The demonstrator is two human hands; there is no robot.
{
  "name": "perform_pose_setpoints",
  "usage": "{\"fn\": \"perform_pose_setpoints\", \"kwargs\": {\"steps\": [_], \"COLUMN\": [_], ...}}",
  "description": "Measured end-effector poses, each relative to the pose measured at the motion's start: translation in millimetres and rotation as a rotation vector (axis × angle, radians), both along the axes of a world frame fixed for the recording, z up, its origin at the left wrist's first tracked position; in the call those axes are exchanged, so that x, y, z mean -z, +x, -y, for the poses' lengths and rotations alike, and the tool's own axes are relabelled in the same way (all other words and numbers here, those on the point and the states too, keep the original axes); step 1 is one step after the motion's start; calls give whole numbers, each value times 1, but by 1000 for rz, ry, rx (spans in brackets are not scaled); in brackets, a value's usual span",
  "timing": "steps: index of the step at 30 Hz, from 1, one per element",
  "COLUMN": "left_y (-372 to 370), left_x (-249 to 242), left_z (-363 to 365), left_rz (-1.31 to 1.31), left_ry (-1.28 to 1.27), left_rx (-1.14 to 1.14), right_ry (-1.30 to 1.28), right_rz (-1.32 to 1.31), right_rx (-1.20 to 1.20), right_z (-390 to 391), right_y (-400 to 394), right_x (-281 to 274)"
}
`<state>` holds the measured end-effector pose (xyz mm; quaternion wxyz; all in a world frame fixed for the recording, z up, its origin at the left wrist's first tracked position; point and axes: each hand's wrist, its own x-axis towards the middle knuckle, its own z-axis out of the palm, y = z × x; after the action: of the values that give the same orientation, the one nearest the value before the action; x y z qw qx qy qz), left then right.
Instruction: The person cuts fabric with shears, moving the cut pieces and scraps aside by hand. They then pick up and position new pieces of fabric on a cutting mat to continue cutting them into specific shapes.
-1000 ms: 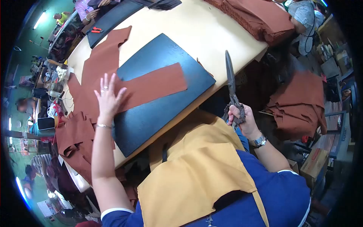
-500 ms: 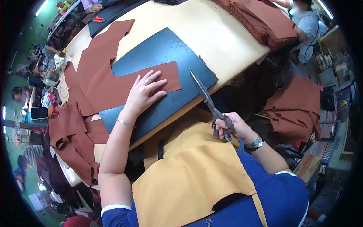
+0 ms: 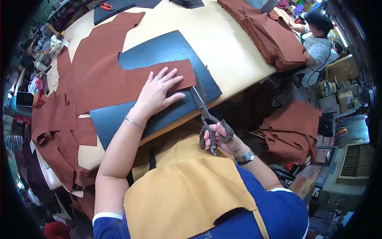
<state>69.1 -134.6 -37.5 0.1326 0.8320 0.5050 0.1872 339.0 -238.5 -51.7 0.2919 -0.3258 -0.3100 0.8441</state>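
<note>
My left hand (image 3: 162, 89) lies flat with fingers spread on a reddish-brown piece of leather (image 3: 107, 75). A strip of that piece stretches right across a dark blue-black board (image 3: 155, 46) on the table. In my right hand (image 3: 223, 139) are large scissors (image 3: 202, 105) with wrapped handles, my fingers through and around the loops. Their blades are apart and point up at the strip's right end, the tips right at its lower corner.
A thick stack of brown leather (image 3: 274, 40) lies at the table's far right, with a person (image 3: 318, 51) beside it. Brown scraps (image 3: 55, 119) hang over the left edge. Red-handled pliers (image 3: 106, 6) lie at the back. More leather (image 3: 290, 131) is piled low on the right.
My right hand has brought the scissors left to the strip's end, and their blades have opened. My left hand stays on the leather, slightly further right. The whole view has shifted.
</note>
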Motion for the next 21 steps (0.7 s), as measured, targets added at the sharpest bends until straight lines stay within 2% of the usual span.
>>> {"fn": "perform_pose_setpoints", "kwargs": {"steps": [3,12,21], "left_y": [-3,-4,-5], "left_x": [-2,-4,-3], "left_z": [3,4,4], "left_rz": [-32,-29,-25], "left_ry": [-14,7,0], "left_rx": [22,39,34], "right_ry": [6,116,101], "right_rz": [59,338,442], "right_rx": [70,35,38], "right_z": [-3,-10,-1], "right_y": [-7,-10,-9], "right_x": [-6,-22,-34]}}
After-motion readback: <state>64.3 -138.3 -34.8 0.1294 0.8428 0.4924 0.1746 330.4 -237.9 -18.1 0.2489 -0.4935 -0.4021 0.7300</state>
